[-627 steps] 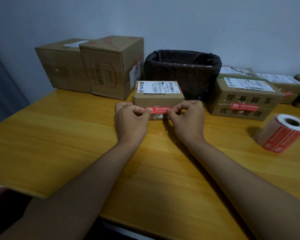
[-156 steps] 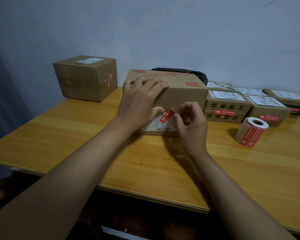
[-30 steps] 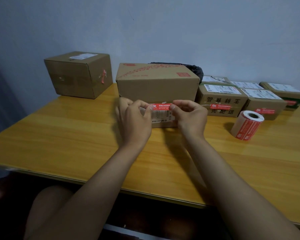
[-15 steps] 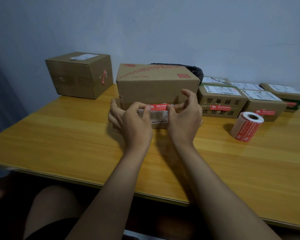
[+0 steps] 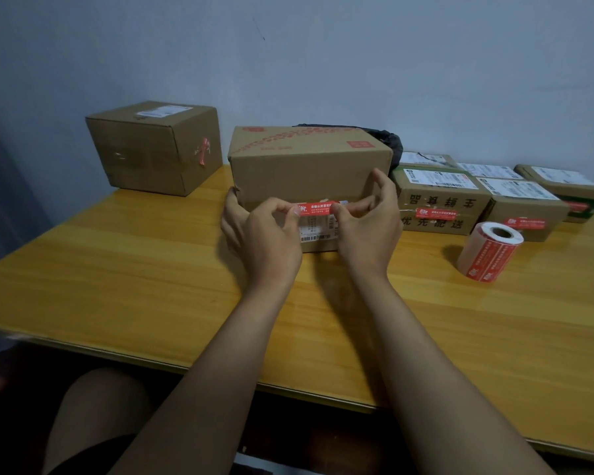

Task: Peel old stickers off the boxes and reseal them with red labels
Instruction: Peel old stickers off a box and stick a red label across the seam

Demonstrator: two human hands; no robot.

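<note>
A brown cardboard box (image 5: 309,166) with red print on top stands at the table's middle, a white barcode sticker (image 5: 318,231) on its near face. A red label (image 5: 318,208) lies across that face above the sticker. My left hand (image 5: 264,234) pinches the label's left end with thumb and forefinger. My right hand (image 5: 367,224) pinches its right end, the other fingers spread toward the box's right corner. Whether the label sticks to the cardboard, I cannot tell.
A roll of red labels (image 5: 489,252) lies on the table (image 5: 117,269) at right. Several smaller boxes (image 5: 439,204) with red labels line the back right. A larger box (image 5: 155,145) stands back left. A black-lined bin (image 5: 388,140) sits behind the middle box.
Over the last second both hands have spread their free fingers around the box while still holding the red label against its near face. The head view has shifted slightly.
</note>
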